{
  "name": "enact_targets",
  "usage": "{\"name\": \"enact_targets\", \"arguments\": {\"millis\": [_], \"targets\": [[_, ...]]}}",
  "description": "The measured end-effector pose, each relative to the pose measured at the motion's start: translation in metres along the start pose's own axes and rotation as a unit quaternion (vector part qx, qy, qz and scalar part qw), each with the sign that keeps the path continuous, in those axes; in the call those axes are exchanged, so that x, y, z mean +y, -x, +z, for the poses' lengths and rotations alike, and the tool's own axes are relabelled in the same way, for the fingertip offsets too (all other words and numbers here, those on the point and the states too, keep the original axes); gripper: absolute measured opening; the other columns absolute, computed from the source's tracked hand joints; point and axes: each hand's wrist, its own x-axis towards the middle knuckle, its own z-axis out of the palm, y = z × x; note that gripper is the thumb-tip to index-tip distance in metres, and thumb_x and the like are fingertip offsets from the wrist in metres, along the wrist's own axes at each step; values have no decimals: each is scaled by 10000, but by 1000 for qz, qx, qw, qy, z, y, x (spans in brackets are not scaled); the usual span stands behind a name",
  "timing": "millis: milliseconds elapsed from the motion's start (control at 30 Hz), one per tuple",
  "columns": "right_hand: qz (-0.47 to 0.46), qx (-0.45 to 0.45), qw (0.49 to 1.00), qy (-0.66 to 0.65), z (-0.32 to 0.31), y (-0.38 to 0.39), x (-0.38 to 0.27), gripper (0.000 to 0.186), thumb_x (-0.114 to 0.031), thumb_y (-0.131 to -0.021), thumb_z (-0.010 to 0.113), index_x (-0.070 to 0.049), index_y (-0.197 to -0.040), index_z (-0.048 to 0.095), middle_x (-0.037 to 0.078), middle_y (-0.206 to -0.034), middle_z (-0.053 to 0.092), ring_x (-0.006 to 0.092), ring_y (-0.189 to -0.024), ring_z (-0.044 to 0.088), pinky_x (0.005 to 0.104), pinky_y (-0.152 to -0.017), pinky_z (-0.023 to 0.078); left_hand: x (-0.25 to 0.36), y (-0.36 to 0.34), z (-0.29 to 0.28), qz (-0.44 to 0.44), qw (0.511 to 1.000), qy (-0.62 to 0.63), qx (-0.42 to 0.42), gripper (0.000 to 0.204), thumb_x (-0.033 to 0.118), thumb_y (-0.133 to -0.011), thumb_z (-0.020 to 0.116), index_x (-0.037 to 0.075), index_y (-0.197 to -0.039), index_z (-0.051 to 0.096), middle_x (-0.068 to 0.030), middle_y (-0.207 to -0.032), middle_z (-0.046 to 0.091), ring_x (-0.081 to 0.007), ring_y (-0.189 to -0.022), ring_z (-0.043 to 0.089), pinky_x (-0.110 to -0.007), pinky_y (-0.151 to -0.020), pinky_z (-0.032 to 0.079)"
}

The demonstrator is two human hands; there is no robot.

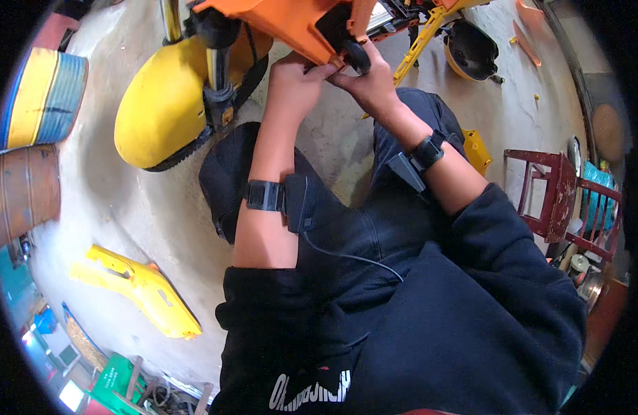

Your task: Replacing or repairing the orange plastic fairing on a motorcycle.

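Hands, L (296,83) & R (375,84), gripping orange panel (284,26), nr edge.

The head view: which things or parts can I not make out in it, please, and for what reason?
All in the head view:
Orange part: its top is cut off by the upper edge.
Left hand: most fingers are hidden behind the orange part, so its exact grip cannot be told.
Small yellow piece: partly hidden by the right trouser leg.
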Motion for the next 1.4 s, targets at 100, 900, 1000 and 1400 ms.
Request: {"name": "enact_targets", "arguments": {"millis": [100, 900, 1000, 1400], "targets": [[-11, 32, 999, 5, -1, -2, 1, 709, -191, -679, 841, -32, -1285, 509, 140, -1097, 654, 250, -1002, 646, 340, -875, 503, 3, -1, 1, 4, 1000, -14, -2, 267, 95, -795, 705, -9, -1040, 676, -163, -972, 709, -273, -914, 685, -352, -805, 504], [-9, -12, 992, -123, -7, -7, -18, 766, -65, -681, 831, -24, -1334, 434, 116, -1057, 665, 230, -975, 664, 334, -849, 505, 50, -14, -21, -36, 998, -1, -46, 426, 105, -818, 684, 34, -1212, 538, -121, -1156, 616, -246, -1099, 596, -362, -928, 478], [-3, -7, 993, -115, -5, -5, -5, 751, -80, -698, 830, -20, -1331, 431, 127, -1078, 663, 235, -1007, 659, 334, -872, 501, 51, -15, -17, 12, 1000, 0, 3, 347, 54, -749, 714, -8, -1079, 627, -106, -985, 695, -214, -919, 672, -333, -797, 529], [-31, -34, 987, -155, -12, -10, -26, 829, -93, -692, 844, -50, -1385, 392, 115, -1138, 633, 217, -1046, 631, 336, -902, 494, 39, -4, -26, -18, 996, 91, -12, 460, 59, -748, 771, 5, -1166, 587, -92, -1101, 654, -205, -997, 630, -334, -871, 500]]}}
